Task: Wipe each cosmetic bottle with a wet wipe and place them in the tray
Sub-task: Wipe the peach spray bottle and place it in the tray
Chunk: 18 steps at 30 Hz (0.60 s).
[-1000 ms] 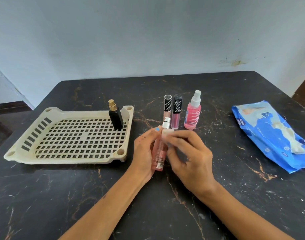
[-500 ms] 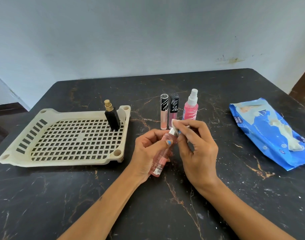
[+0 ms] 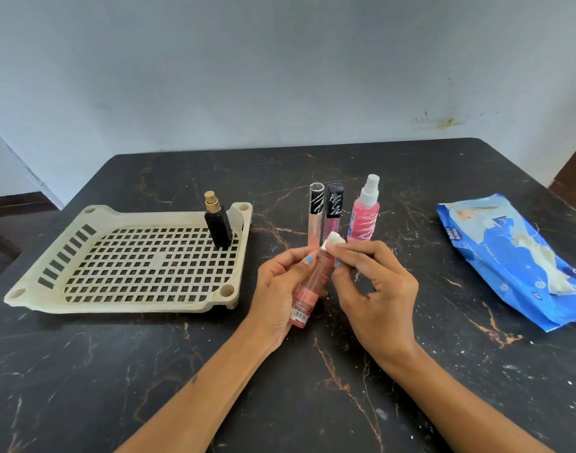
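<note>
pink bottle (image 3: 312, 282) mid-frame, gripped in left hand (image 3: 280, 289), long axis tilted up-right toward right hand (image 3: 375, 289), which pinches wet wipe (image 3: 335, 240) at its top; tray (image 3: 123, 304) lies left, nearer left hand.

Tilted peach bottle (image 3: 313, 278) wiped at its top by folded white wipe (image 3: 334, 240); black bottle (image 3: 218, 226) upright in cream tray (image 3: 123, 308).

black marbled table (image 3: 116, 371) against a pale blue wall (image 3: 280, 67)
</note>
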Each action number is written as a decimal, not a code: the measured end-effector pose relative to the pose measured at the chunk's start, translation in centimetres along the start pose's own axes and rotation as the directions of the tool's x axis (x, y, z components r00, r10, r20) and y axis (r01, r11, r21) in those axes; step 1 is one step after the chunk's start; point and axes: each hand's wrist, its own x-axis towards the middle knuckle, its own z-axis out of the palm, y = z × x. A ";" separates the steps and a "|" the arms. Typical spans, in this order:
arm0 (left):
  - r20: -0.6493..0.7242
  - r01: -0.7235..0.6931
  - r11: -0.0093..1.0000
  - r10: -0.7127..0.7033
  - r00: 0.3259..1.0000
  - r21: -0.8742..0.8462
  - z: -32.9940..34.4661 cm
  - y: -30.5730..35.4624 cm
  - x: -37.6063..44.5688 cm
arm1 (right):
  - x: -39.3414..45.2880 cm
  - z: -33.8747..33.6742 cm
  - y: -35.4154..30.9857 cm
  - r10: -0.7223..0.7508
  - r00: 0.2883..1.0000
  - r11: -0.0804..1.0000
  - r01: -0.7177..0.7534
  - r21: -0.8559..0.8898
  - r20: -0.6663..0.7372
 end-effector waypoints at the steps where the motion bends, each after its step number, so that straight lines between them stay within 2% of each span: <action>1: 0.000 -0.001 1.000 0.001 1.000 -0.011 0.0 -0.1 0.0 | 0.0 -0.1 0.0 0.000 1.000 1.000 0.000 -0.002 -0.004; 3: -0.003 -0.005 1.000 0.005 1.000 -0.027 0.1 0.0 0.0 | -0.1 -0.2 -0.1 -0.002 1.000 1.000 0.002 0.023 0.008; 6: -0.023 0.015 0.998 -0.016 1.000 -0.067 -0.1 0.2 0.2 | -0.8 0.1 -0.9 -0.033 0.995 0.995 0.023 0.102 0.096; 12: -0.093 0.017 0.997 -0.024 0.995 -0.074 -0.1 0.4 0.3 | -2.0 0.6 -2.0 -0.227 0.937 0.969 0.190 0.157 0.265; 14: -0.084 0.007 0.997 -0.014 0.996 -0.074 0.0 0.4 0.2 | -1.9 0.7 -1.7 -0.198 0.953 0.977 0.175 0.119 0.229; 18: -0.011 0.020 0.992 -0.021 1.000 -0.121 0.0 0.4 0.5 | -1.0 0.6 -1.0 -0.047 0.996 0.996 0.041 0.078 0.079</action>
